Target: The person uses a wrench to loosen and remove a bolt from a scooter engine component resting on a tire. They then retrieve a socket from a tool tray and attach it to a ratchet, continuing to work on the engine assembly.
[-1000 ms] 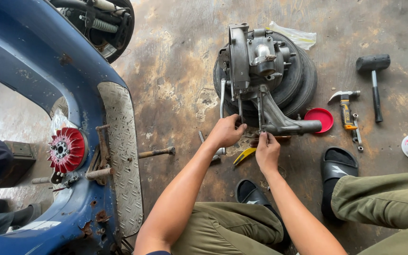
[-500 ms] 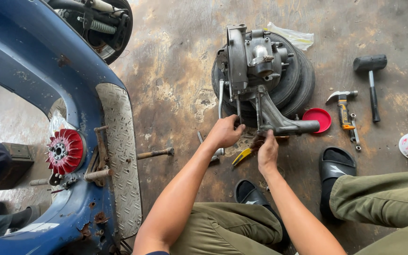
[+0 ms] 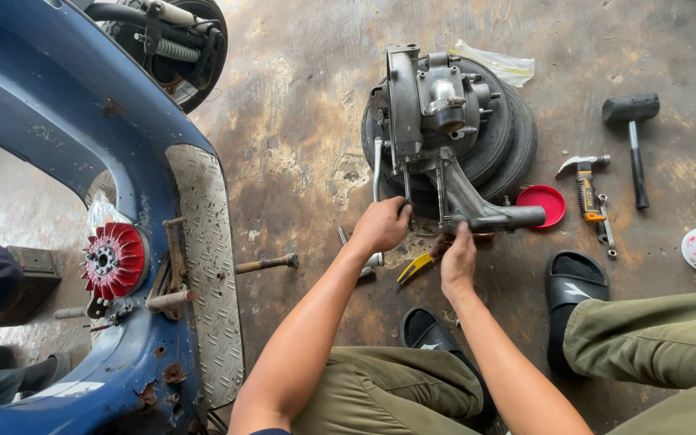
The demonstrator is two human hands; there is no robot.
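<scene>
A grey metal engine casing [image 3: 437,121] lies on a black tyre [image 3: 509,137] on the stained concrete floor [image 3: 300,145], its arm [image 3: 485,209] reaching toward the person's knees. The left hand [image 3: 382,225] is curled shut around the lower left edge of the casing, next to a thin upright metal rod [image 3: 378,165]. The right hand [image 3: 458,258] rests with its fingers bent against the underside of the arm; whether it grips anything there cannot be told. Between the two hands, on the floor, lies a pair of pliers with yellow handles [image 3: 416,264], partly hidden by the right hand. Just behind the left wrist a small metal tool [image 3: 356,254] lies flat.

To the right of the arm's end sits a round red lid [image 3: 543,205], and beside it a claw hammer [image 3: 586,181] with a wrench [image 3: 606,225] close by. Further right is a black rubber mallet [image 3: 634,141]. A clear plastic bag [image 3: 497,63] shows behind the tyre. The person wears olive trousers [image 3: 388,387] and black slides [image 3: 575,278]. On the left stands a blue scooter body [image 3: 50,113] with a ribbed metal footboard [image 3: 211,266] and a red finned flywheel [image 3: 114,259]
</scene>
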